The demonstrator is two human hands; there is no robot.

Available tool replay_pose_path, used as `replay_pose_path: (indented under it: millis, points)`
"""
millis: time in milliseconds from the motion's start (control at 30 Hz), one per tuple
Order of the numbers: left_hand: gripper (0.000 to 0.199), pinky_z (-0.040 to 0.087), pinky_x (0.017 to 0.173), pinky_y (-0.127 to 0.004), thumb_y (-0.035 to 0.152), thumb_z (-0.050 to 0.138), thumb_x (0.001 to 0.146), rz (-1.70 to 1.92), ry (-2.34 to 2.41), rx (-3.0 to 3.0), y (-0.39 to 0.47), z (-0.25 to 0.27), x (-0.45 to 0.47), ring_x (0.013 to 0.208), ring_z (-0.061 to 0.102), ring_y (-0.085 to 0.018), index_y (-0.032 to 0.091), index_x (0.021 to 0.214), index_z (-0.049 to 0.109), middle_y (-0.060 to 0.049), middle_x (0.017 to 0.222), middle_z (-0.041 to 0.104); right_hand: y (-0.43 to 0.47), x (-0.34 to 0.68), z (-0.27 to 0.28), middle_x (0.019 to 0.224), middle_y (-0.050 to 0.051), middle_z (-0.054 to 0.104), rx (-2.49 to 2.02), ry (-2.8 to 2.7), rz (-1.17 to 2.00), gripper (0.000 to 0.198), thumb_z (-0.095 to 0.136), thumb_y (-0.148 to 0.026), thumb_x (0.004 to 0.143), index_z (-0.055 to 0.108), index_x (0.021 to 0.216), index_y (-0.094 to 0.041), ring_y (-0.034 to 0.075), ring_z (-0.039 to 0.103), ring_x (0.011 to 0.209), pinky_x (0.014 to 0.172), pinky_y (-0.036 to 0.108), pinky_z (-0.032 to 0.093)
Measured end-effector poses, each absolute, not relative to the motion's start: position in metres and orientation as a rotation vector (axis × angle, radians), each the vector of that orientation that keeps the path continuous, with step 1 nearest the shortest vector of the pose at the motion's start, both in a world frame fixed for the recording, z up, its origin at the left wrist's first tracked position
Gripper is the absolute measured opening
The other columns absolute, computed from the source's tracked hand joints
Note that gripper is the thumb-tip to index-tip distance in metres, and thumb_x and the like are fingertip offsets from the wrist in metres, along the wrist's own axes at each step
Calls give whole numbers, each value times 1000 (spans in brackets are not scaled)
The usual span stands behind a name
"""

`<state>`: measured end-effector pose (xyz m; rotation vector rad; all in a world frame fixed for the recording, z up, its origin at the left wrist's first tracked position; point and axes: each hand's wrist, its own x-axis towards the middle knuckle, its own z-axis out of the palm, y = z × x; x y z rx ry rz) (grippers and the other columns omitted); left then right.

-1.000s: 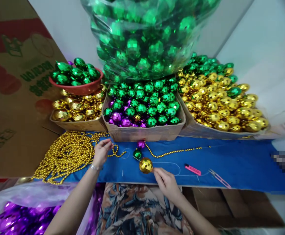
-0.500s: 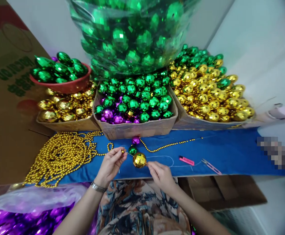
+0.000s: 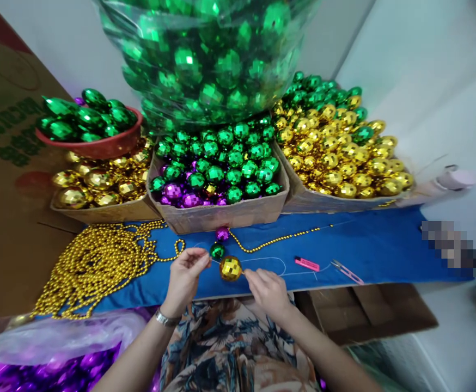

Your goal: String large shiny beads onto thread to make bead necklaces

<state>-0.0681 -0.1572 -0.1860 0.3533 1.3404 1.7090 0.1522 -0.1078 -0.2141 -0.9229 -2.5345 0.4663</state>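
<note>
Left hand (image 3: 185, 276) nearly closed, pinching thread (image 3: 215, 261); right hand (image 3: 269, 291) pinches gold ball (image 3: 230, 268) by end.

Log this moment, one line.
left hand: pinched, contents unclear | right hand: pinching gold ball | green ball: between gold ball and purple ball

Through the head camera I see a ball (image 3: 230, 268) between the left fingers (image 3: 200, 262) and right fingers (image 3: 253, 279). Left of them lie bead strands (image 3: 99, 267); right, snips (image 3: 347, 271); beyond, three boxes (image 3: 230, 218), a bowl (image 3: 95, 147) above the leftmost.
</note>
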Motion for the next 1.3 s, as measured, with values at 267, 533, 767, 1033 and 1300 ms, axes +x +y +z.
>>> replay_pose_path:
  millis: [267, 533, 767, 1033, 1300]
  points:
    - [23, 54, 74, -30, 37, 74, 74, 1471, 1538, 695, -163, -215, -43, 87, 65, -20, 15, 78, 71, -11, 97, 70, -112, 150, -259, 100, 10, 69, -1046, -2426, 863, 26, 34, -15, 95, 53, 114, -15, 20, 67, 91, 80, 31, 52]
    - [7, 49, 89, -35, 21, 62, 85, 1510, 1668, 1528, -150, -189, -36, 101, 63, -20, 20, 86, 69, -9, 108, 66, -90, 147, -225, 121, 10, 63, -991, -2389, 786, 39, 36, -21, 98, 47, 135, -22, 20, 63, 107, 87, 31, 53]
    - [25, 48, 94, -37, 22, 59, 88, 1497, 1568, 1543, -153, -188, -26, 113, 58, -22, 23, 113, 61, -10, 122, 61, -85, 145, -204, 91, 7, 70, -839, -2203, 982, 32, 37, -29, 100, 66, 106, -20, 17, 67, 85, 78, 27, 53]
    - [47, 43, 98, -45, 46, 63, 81, 719, 1371, 2129, -126, -233, 17, 111, 54, -28, 21, 121, 57, -11, 119, 61, -85, 162, -132, 67, -1, 59, -872, -1870, 1246, 30, 39, -36, 99, 64, 105, -20, 10, 55, 56, 55, 22, 45]
    - [50, 38, 103, -53, 2, 47, 79, 201, 1921, 2399, -134, -261, -46, 125, 47, -34, 14, 127, 55, -21, 134, 52, -30, 246, -57, 50, -9, 40, -783, -976, 626, 23, 65, -39, 87, 61, 91, -17, 6, 37, 44, 45, 20, 36]
